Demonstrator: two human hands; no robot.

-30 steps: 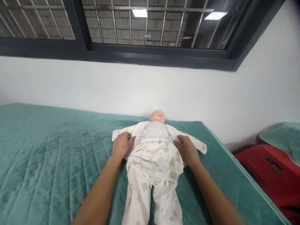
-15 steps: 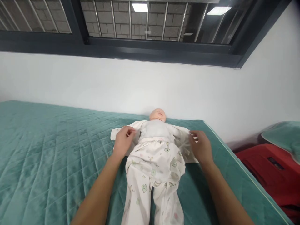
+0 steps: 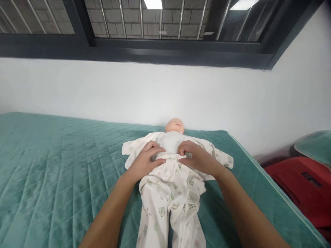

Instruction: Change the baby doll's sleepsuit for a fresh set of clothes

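A baby doll (image 3: 175, 125) lies on its back, head toward the wall. Its white patterned jacket (image 3: 222, 157) is spread open with the sleeves out to the sides, baring a pale grey-white torso (image 3: 170, 142). Patterned white pants (image 3: 161, 203) cover the legs up to the waist. At the left side of the waistband rests my left hand (image 3: 148, 159), thumb and fingers apart, the thumb touching the pants. My right hand (image 3: 198, 156) is at the waistband's right side, fingers curled and thumb below, closed on its edge. The doll's hands are not visible.
Under the doll is a green quilted bed cover (image 3: 64, 172). Behind it stands a white wall (image 3: 108, 93) below a dark-framed window (image 3: 168, 53) with metal bars. A red plastic stool (image 3: 297, 186) and a green cushion-like item (image 3: 317, 146) are beyond the bed's right edge.
Both hands have moved inward from the jacket's sides to the pants' waistband. The jacket's right-hand sleeve now shows fully spread. The view has shifted slightly.
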